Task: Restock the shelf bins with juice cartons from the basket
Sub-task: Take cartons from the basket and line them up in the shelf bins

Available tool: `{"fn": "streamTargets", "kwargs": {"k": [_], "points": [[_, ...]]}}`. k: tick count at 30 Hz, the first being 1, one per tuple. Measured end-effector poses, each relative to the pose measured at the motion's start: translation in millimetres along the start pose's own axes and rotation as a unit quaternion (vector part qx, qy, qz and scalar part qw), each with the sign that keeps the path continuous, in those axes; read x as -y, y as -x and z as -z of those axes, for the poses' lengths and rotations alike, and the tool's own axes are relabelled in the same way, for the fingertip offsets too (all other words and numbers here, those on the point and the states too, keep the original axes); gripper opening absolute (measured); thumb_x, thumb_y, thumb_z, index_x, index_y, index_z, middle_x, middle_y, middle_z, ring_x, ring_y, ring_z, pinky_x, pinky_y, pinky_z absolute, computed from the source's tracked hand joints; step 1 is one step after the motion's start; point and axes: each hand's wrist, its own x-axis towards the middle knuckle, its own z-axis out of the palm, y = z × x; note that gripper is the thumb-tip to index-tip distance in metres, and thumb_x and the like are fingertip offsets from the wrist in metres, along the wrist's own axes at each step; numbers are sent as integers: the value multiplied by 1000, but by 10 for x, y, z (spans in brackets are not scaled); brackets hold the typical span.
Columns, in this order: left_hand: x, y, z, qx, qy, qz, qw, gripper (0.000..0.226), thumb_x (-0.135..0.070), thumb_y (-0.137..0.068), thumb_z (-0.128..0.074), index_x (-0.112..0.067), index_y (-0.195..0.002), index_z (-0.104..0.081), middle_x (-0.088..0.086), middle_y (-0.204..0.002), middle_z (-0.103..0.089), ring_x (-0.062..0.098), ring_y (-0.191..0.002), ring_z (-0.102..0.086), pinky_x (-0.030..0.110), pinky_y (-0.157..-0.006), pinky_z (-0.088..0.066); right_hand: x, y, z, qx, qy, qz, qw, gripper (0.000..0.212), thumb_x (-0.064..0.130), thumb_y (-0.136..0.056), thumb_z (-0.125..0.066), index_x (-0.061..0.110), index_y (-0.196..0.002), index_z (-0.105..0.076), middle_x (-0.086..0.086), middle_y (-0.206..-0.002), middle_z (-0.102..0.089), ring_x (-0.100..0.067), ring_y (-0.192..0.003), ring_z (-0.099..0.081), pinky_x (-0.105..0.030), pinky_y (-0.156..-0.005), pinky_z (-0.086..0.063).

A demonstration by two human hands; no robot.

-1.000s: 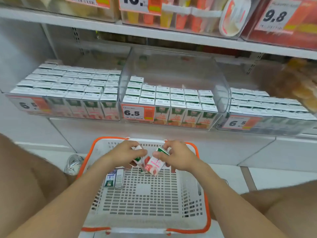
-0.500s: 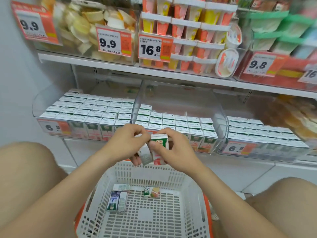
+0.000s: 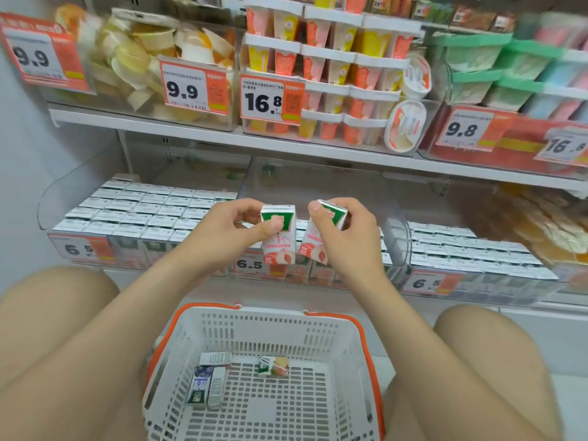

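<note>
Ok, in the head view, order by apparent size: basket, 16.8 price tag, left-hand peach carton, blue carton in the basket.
1. Basket
2. 16.8 price tag
3. Peach carton in the left hand; close to the tag, unsure
4. Blue carton

Stacked dessert cups (image 3: pixel 331 74) behind 16.8 price tag (image 3: pixel 271 100)

A white shelf board (image 3: pixel 286 147) runs across the view from 9 to 3 o'clock under bright, even light with no hard shadows. On it at 12 o'clock stand stacked dessert cups (image 3: pixel 334 58) in peach and yellow, with pale fruit cups (image 3: pixel 140 49) at 10 o'clock and green-lidded tubs (image 3: pixel 496 58) at 2 o'clock. Orange-and-white price tags hang in front: a 9.9 tag (image 3: pixel 193 85), a 16.8 tag (image 3: pixel 271 100), a 9.8 tag (image 3: pixel 466 128). A plain grey-white wall (image 3: pixel 19 154) fills 9 o'clock. At 4 o'clock a white base panel (image 3: pixel 541 338) meets pale floor (image 3: pixel 569 409).
</note>
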Motion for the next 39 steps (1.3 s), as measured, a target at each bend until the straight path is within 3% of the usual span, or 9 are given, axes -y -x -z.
{"fn": "streamTargets", "kwargs": {"k": [3, 6, 14, 17, 21, 26, 32, 36, 39], "points": [[40, -45, 107, -38, -11, -15, 999, 23, -53, -93, -72, -37, -110, -75, -11, -105, -75, 12, -100, -72, 37, -83, -55, 159, 32, -74, 23, -9, 41, 999, 15, 38, -95, -75, 28, -105, -68, 13, -84, -72, 0, -72, -67, -13, -61, -48], [100, -96, 314, -77, -49, -47, 995, 22, -48, -98, -69, -41, -118, -68, -11, -109, -72, 10, -94, -75, 42, -82, -62, 291, 37, -278, 55, 18, 100, 993, 17, 31, -94, -77, 29, -108, -68, 18, -92, -72, -2, -83, -67, -12, -68, -48], [431, -461, 1147, -237, -254, -39, 937, 30, -27, -103, -62, -17, -130, -54, 10, -116, -61, 31, -109, -57, 43, -83, -45, 505, -138, -1297, 135, 71, 218, 964, 30, 29, -95, -76, 21, -121, -63, 9, -113, -66, -8, -102, -61, -25, -86, -51], [545, -590, 1523, -244, -320, 10, 915, 31, -21, -103, -62, -7, -128, -50, 19, -117, -60, 41, -107, -56, 43, -77, -39, 523, -307, -1776, 165, 168, 310, 921, 38, 14, -98, -72, 9, -133, -57, -5, -125, -58, -20, -111, -55, -29, -94, -46], [776, -670, 1952, -254, -346, 71, 900, 29, -14, -103, -60, 1, -125, -46, 27, -121, -59, 48, -105, -57, 44, -74, -36, 458, -625, -2434, 135, 277, 370, 876, 59, -13, -85, -72, 1, -139, -51, -14, -125, -54, -34, -108, -56, -40, -87, -52], [1066, -675, 2224, -261, -327, 127, 899, 26, 0, -98, -59, -2, -118, -42, 25, -112, -59, 38, -90, -50, 47, -73, -42, 532, -1131, -3234, 150, 310, 274, 898, 46, -4, -94, -64, 7, -137, -51, -19, -123, -60, -40, -105, -61, -46, -83, -51], [1212, -713, 2308, -248, -326, 122, 904, 37, 4, -93, -60, -9, -115, -34, 14, -98, -56, 38, -86, -58, 46, -70, -47, 403, -1487, -3943, 258, 272, 155, 914, 34, 4, -99, -59, 17, -130, -61, -4, -122, -63, -22, -103, -66, -36, -93, -56], [1207, -754, 2363, -246, -311, 127, 909, 37, 1, -94, -59, -8, -120, -34, 14, -101, -54, 40, -88, -57, 46, -72, -47, 354, -1503, -4089, 347, 254, 145, 891, 22, 23, -107, -57, 14, -121, -71, -8, -113, -70, -28, -100, -67, -36, -88, -55], [1180, -753, 2337, -244, -305, 127, 912, 38, 0, -95, -60, -8, -122, -35, 14, -106, -56, 38, -91, -58, 44, -72, -46, 406, -1537, -4001, 387, 222, 109, 888, 31, 14, -105, -49, 13, -124, -73, -9, -124, -72, -29, -112, -67, -35, -95, -54]]}}
